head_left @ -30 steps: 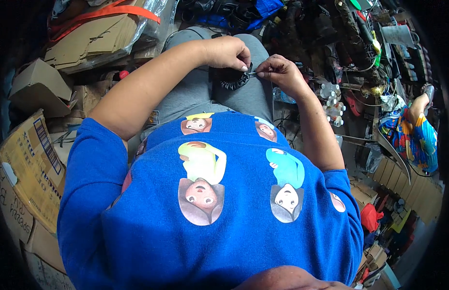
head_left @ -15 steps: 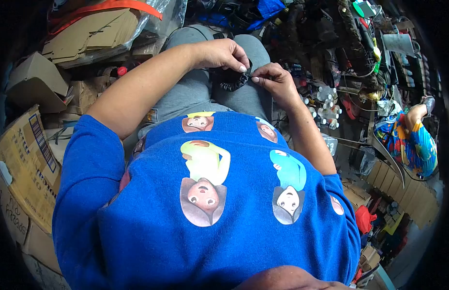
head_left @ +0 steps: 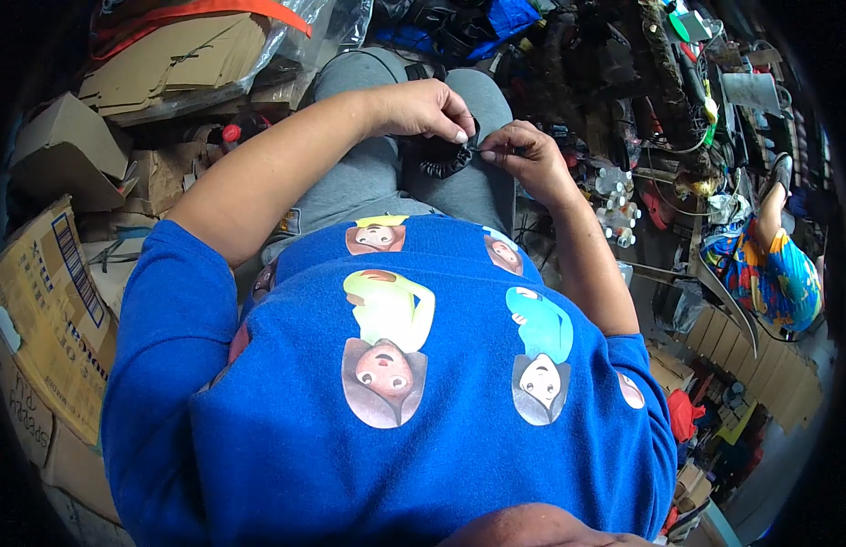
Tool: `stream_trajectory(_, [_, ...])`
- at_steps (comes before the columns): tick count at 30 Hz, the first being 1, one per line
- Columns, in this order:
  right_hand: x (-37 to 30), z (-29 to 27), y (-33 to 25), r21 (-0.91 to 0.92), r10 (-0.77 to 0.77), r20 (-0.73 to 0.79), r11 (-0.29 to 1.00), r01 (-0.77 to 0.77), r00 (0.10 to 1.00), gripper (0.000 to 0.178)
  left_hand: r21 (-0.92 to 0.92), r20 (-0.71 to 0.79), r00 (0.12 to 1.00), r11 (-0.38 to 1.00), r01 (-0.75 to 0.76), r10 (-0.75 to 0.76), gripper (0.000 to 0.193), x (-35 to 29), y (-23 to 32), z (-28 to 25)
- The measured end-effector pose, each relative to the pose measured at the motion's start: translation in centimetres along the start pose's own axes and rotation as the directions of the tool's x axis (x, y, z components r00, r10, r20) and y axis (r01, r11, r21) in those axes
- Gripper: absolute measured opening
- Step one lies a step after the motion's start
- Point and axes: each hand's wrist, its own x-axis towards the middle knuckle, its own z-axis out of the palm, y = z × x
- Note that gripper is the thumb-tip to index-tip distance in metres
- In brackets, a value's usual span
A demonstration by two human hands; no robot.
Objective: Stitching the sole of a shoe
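Note:
Over my lap, a small black ring-like thing (head_left: pixel 448 166) with a ribbed, bristly edge hangs between my hands. My left hand (head_left: pixel 430 109) is closed in a pinch at its upper edge, and part of the ring is hidden behind the fingers. Just to the right, my right hand (head_left: pixel 531 162) pinches a thin dark strand (head_left: pixel 482 150) beside the ring. The fingertips of both hands are close together but apart. Grey trousers (head_left: pixel 350 173) cover my knees beneath.
Flattened cardboard (head_left: pixel 181 68) and an open carton (head_left: pixel 67 150) lie at left. Several small bottles (head_left: pixel 616 205) stand right of my knee. Another person's leg (head_left: pixel 769 219) and bright patterned clothing (head_left: pixel 788 283) show at far right. A grey mug (head_left: pixel 753 94) is at upper right.
My hands stay nearly in place, shifting slightly around the black ring, which has turned a little. The other person's foot at far right has moved.

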Motion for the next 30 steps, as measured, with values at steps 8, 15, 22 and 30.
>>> stream_trajectory(8, [-1.5,2.1,0.1,-0.065,-0.051,-0.154,0.997,0.042,0.987,0.014,0.041,0.090,0.993,0.996,0.074,-0.078,0.030,0.1,0.5,-0.4])
stream_trajectory(15, [-2.4,2.7,-1.6,-0.176,-0.059,-0.198,0.984,0.023,0.978,0.018,0.096,0.155,0.981,0.990,0.101,-0.115,0.039,0.6,0.4,-0.6])
stream_trajectory(22, [-2.0,2.0,-2.8,-0.352,-0.148,-0.106,0.930,0.102,0.983,0.016,0.138,0.171,0.975,0.983,0.122,-0.145,0.044,0.1,1.3,-0.3])
stream_trajectory(30, [-0.3,1.1,-5.5,-0.640,-0.138,0.126,0.746,0.187,0.982,0.014,0.188,0.225,0.959,0.973,0.131,-0.172,0.048,-0.1,1.7,-0.6])
